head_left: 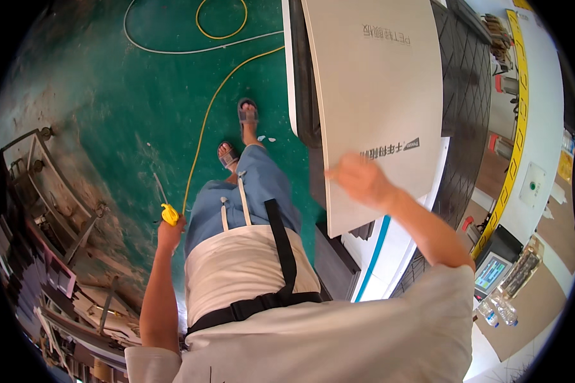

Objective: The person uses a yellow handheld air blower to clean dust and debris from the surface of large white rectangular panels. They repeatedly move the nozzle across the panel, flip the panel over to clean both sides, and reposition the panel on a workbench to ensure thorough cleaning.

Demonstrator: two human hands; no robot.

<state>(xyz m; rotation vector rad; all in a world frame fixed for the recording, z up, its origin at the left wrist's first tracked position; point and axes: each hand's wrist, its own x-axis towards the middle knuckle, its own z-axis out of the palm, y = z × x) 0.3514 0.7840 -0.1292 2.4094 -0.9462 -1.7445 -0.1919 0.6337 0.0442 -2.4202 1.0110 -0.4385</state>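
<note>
My left hand (168, 236) hangs low at my left side, closed around a yellow air blow gun (169, 214) whose thin metal nozzle points away from me. My right hand (364, 183) is at the left edge of a large pale board (383, 89) with dark print on its face. Its fingers look curled, their tips at the board's edge. Motion blurs them, and I cannot make out whether anything is in them.
A yellow hose (206, 118) runs over the green floor (108, 96) beside my sandalled feet. Dark metal racks (64, 172) stand left. A dark machine bed (465, 83), a yellow-marked rail (514, 127), a small screen (492, 273) and plastic bottles (505, 311) are right.
</note>
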